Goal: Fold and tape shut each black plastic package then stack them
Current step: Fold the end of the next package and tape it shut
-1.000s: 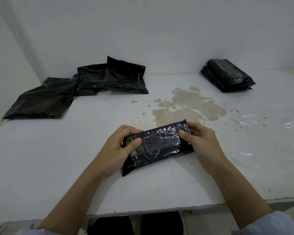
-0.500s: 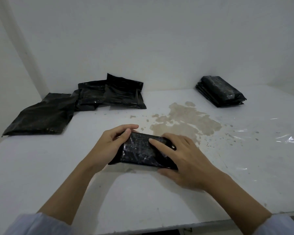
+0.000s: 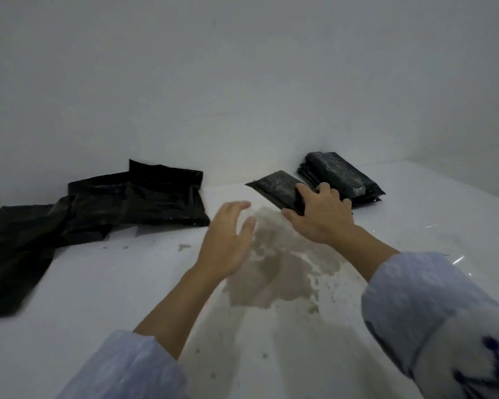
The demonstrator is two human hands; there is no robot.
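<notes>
Above the brown stain [image 3: 283, 272], the right hand [image 3: 323, 218] grips a folded black package [image 3: 275, 187] by its near end, fingers curled over the top edge and thumb beneath. The package is tilted, with its far end pointing away from the stain toward the wall [image 3: 242, 82]; whether it touches the table [image 3: 104, 286] cannot be told. Just right of the package, and beyond the stain, the stack [image 3: 340, 175] of finished packages lies near the wall, and the right hand's knuckles overlap the stack's near edge in this view. Left of the stain, the left hand [image 3: 228, 240] hovers empty, fingers spread and loosely bent, palm turned toward the package; it is blurred. Farther left of the stain, a loose pile of unfolded black bags [image 3: 133, 203] lies flat against the wall and runs toward the table's left edge. Right of the stain, a strip of clear tape [image 3: 458, 259] glints on the table. Nearer than the stain, both forearms emerge from pale blue sleeves [image 3: 427, 306].
</notes>
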